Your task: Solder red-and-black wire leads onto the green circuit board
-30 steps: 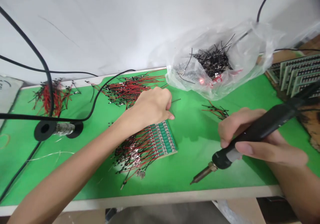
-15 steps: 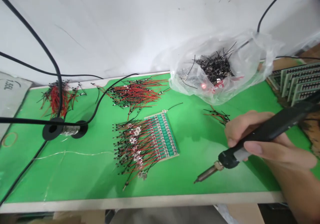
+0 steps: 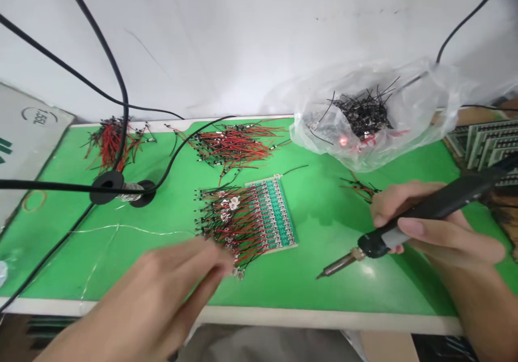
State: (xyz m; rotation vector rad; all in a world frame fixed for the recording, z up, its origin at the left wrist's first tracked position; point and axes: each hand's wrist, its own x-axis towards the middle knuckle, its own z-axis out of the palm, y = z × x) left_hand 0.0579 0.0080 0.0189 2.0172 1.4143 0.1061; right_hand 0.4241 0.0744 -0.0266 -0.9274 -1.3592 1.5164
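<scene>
Left hand [image 3: 165, 297] now back at the wired circuit board [image 3: 277, 216]; carton [image 3: 28, 151] reads 1.55L.

Two hands, the left hand [image 3: 162, 297] and the right hand [image 3: 445, 243], are showing above one green worktop [image 3: 332, 275], and the right is gripping one soldering iron [image 3: 437, 203]. One circuit board panel [image 3: 275, 216] is lying near the middle, while three loose bundles are sitting apart from it: one far-left wire bundle [image 3: 109, 143], one far-middle wire bundle [image 3: 234, 146] and one small right wire bundle [image 3: 358, 188]. One clear plastic bag [image 3: 424, 103] is holding more wires at far right, and one solder spool [image 3: 129, 192] is standing at left.
</scene>
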